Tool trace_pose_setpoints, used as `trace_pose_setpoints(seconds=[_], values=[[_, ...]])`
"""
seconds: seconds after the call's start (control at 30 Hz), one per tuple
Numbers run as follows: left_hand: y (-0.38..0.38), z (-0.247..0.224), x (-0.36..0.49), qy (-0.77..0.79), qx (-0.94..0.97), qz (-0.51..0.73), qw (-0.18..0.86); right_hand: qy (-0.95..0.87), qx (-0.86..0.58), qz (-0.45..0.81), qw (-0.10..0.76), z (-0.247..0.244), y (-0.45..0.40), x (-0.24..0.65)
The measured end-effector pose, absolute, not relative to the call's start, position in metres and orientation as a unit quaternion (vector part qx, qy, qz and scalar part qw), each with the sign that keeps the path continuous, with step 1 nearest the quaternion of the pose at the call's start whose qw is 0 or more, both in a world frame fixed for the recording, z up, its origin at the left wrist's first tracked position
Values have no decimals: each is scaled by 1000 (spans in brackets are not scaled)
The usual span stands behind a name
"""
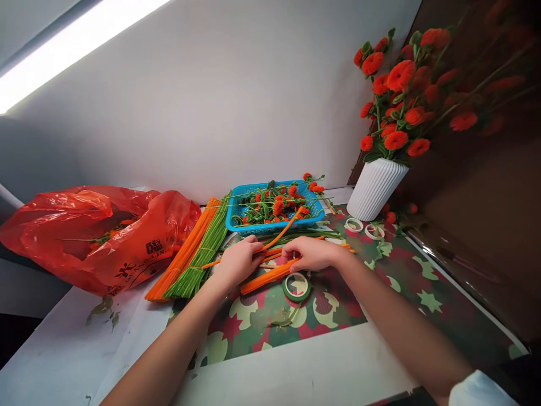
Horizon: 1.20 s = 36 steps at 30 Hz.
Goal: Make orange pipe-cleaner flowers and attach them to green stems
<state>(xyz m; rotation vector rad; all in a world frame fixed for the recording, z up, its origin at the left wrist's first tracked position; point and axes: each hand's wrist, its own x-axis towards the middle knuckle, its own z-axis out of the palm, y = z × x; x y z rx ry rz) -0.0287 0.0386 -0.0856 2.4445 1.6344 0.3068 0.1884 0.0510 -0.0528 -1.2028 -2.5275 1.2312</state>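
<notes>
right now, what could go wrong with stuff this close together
The green tape roll lies close to the right hand, so it could get knocked. The orange stem at the left hand reaches toward the blue basket and might snag the flowers there.

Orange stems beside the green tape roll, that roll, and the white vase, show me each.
Orange stems (268, 278): head view, middle of the bundle.
Green tape roll (288, 295): head view, ring's lower left.
White vase (377, 189): head view, ribbed side.

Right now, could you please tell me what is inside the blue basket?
Orange-red flowers and green stems lie in the basket; whatever is directly beneath them is hidden.
</notes>
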Motion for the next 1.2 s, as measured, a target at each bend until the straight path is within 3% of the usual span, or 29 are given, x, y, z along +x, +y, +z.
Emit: trace_pose_setpoints(seconds=[0.53, 0.83, 1.2], values=[[44, -72, -35, 513, 834, 161, 122, -838, -396, 370, 68, -53, 50, 187], [41, -56, -41, 516, 836, 127, 135, -837, -392, 359, 130, -64, 52, 178], [44, -80, -36, 528, 837, 76, 124, -831, -401, 375, 89, -72, 54, 176]])
